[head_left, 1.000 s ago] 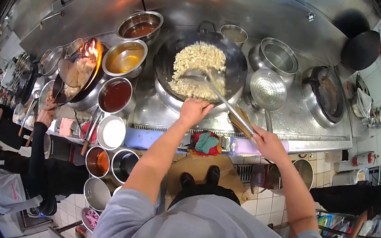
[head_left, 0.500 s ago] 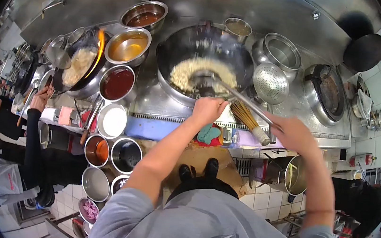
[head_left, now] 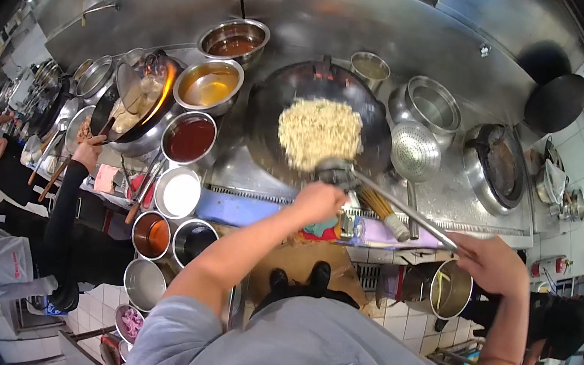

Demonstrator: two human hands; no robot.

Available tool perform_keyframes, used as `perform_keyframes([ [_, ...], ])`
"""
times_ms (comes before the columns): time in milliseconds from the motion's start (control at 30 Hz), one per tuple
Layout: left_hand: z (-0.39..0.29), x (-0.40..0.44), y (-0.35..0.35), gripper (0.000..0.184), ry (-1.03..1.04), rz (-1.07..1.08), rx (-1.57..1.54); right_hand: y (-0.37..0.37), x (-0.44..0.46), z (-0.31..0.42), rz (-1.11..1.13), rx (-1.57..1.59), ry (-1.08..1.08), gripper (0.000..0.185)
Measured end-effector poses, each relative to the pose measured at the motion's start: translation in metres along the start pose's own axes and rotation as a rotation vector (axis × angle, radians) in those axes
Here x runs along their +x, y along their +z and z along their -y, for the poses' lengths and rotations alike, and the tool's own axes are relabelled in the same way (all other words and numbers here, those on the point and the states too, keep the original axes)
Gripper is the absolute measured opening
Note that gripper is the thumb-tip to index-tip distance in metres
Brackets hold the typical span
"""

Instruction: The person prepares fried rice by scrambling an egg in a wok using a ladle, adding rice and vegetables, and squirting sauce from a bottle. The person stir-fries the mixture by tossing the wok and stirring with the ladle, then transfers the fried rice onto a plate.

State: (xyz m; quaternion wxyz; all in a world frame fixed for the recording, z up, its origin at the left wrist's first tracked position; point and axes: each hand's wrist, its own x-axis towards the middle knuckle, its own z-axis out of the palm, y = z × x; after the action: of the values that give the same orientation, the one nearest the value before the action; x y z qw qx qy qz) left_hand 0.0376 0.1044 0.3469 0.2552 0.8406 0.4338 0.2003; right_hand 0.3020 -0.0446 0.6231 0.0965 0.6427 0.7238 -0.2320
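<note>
My left hand (head_left: 320, 202) is closed at the near rim of a large black wok (head_left: 265, 135), gripping it there; the exact hold is hidden behind the fingers. A pale yellow mass of food in small pieces, perhaps rice (head_left: 319, 131), is bunched in the wok. My right hand (head_left: 497, 265) is wrapped round the end of a long metal ladle (head_left: 405, 208). Its dark bowl hangs over the wok's near side, just below the food. A bamboo brush (head_left: 378, 206) and a perforated skimmer (head_left: 415, 152) lie to the right of the wok.
Metal bowls of amber liquid (head_left: 209, 86) and dark red sauce (head_left: 189, 139) stand left of the wok. Farther left, a co-worker's hand (head_left: 88, 150) is at another wok (head_left: 158, 111) with flame. Right are a steel pot (head_left: 433, 105) and a second burner (head_left: 494, 169).
The ladle bowl has moved from within the food toward the wok's near rim, and my right hand has drawn back right. The food has bunched up, and the view has shifted slightly.
</note>
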Motion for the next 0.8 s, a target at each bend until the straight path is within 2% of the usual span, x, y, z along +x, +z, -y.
perform_keyframes([
  [67,-0.041,-0.008,-0.042,0.032,0.050,0.058,0.128,-0.015,-0.002,0.003,-0.024,-0.015,-0.044,0.050],
  [100,-0.035,0.005,-0.045,0.032,0.131,-0.039,0.104,-0.017,-0.005,0.003,-0.029,-0.021,-0.070,0.048],
  [133,-0.032,0.020,-0.045,0.032,0.129,-0.140,0.032,-0.010,0.010,0.004,-0.069,-0.036,-0.069,0.047],
  [200,0.003,0.045,-0.015,0.030,0.193,-0.230,0.021,0.029,0.072,-0.001,-0.198,-0.070,-0.105,0.046],
  [233,0.016,0.040,0.009,0.029,0.171,-0.281,0.076,0.052,0.105,-0.006,-0.280,-0.093,-0.145,0.046],
  [267,0.026,0.033,0.034,0.028,0.046,-0.285,0.064,0.070,0.132,-0.002,-0.311,-0.048,-0.118,0.046],
  [300,0.031,0.022,0.049,0.029,0.026,-0.233,0.064,0.078,0.146,0.003,-0.340,0.004,-0.091,0.046],
  [367,0.023,-0.007,0.057,0.029,-0.003,-0.171,0.057,0.082,0.139,0.003,-0.392,0.060,-0.073,0.047],
  [433,0.004,-0.025,0.036,0.031,0.050,0.003,0.067,0.076,0.123,0.005,-0.456,0.120,-0.060,0.047],
  [567,0.036,0.025,0.013,0.033,0.092,-0.098,0.130,0.038,0.055,-0.002,-0.538,0.331,-0.124,0.051],
  [600,0.048,0.032,0.013,0.033,0.101,-0.139,0.119,0.034,0.040,-0.003,-0.475,0.616,-0.085,0.053],
  [633,0.056,0.039,0.015,0.028,0.016,-0.079,0.142,0.031,0.032,-0.004,-0.407,0.896,-0.049,0.056],
  [667,0.056,0.041,0.017,0.028,0.011,-0.081,0.145,0.032,0.028,0.001,-0.403,0.897,-0.055,0.056],
  [733,0.052,0.044,0.023,0.020,-0.130,-0.349,0.263,0.038,0.025,0.013,-0.329,1.511,-0.236,0.064],
  [767,0.041,0.035,0.022,0.020,-0.213,-0.358,0.097,0.045,0.034,0.011,-0.217,1.657,-0.306,0.069],
  [800,0.029,0.020,0.022,0.020,-0.223,-0.360,0.099,0.056,0.045,0.014,-0.150,1.813,-0.361,0.067],
])
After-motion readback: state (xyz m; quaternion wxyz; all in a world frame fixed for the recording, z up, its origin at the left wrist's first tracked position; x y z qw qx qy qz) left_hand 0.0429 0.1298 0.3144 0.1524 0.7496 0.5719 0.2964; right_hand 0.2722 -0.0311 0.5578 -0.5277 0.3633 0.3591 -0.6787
